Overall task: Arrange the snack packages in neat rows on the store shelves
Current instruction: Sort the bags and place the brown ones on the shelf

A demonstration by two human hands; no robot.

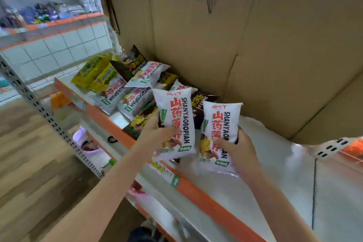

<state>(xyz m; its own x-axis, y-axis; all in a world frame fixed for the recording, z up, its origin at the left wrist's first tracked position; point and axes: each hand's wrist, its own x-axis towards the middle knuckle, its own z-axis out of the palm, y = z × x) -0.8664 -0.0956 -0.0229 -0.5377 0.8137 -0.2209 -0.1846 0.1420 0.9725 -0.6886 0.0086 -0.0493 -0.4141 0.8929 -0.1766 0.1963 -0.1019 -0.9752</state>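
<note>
My left hand (157, 133) grips a white snack package with red lettering (174, 116), held upright above the shelf. My right hand (233, 149) grips a second white package of the same kind (220, 124), just to the right of the first. Behind them a loose pile of snack packages (125, 82) lies on the white shelf (275, 173): white ones, yellow ones (92, 70) at the far left and dark brown ones (129, 65). A dark brown package (200, 104) lies between and behind the two held bags.
Torn brown cardboard (255, 55) forms the back wall of the shelf. An orange front rail (206, 194) with price tags runs along the shelf edge. A perforated grey upright (45, 112) stands at left. Lower shelves hold pink-white bags (88, 143). Another stocked shelving unit (45, 13) stands far left.
</note>
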